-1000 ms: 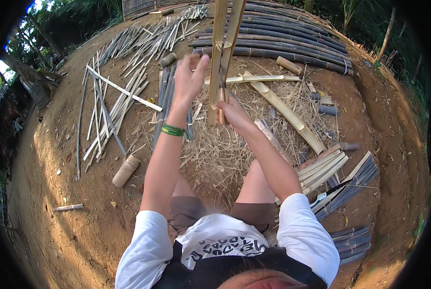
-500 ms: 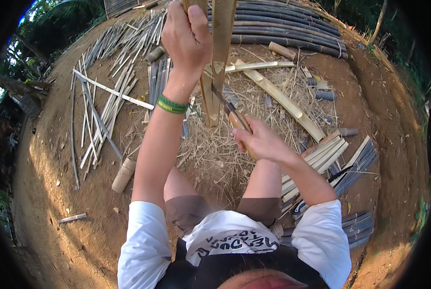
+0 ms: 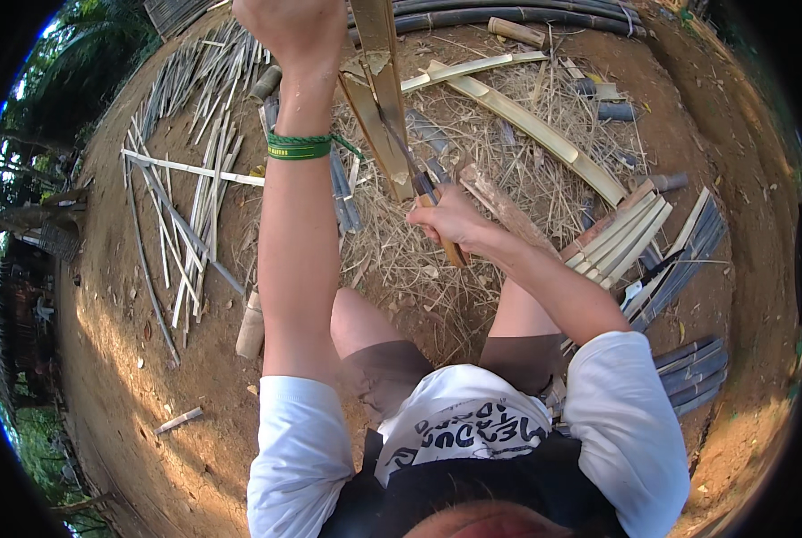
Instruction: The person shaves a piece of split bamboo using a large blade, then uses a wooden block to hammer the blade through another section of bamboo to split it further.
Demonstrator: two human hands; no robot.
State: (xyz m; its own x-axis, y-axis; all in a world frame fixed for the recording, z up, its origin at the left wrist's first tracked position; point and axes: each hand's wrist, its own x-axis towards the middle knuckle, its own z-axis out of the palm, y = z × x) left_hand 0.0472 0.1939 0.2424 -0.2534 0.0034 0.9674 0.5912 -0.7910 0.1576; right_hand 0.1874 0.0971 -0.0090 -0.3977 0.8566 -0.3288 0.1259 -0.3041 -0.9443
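My left hand (image 3: 295, 31), above a green wristband, is at the upper edge, which cuts off its fingers. It stays closed beside the top of a tall split bamboo piece (image 3: 385, 63), keeping the place it had on it earlier. My right hand (image 3: 452, 218) is wrapped round the wooden handle of a knife (image 3: 455, 255). The knife's dark blade lies against the bamboo's lower part, pointing up and left. Whether its edge is sunk into the bamboo, I cannot tell. Thin shavings (image 3: 392, 260) litter the ground around the bamboo's lower end.
Pale bamboo strips (image 3: 208, 193) lie scattered at left. A long split bamboo half (image 3: 544, 134) slants across the shavings. Bundled strips (image 3: 625, 235) and dark bamboo pieces (image 3: 692, 377) lie at right. Dark bamboo poles (image 3: 508, 13) stretch along the back. A short bamboo section (image 3: 250, 327) lies near my left arm.
The view has shifted. The bamboo now leans more, its top farther left, and my left hand has gone up with it, its fingers leaving the picture. My right hand still grips the knife.
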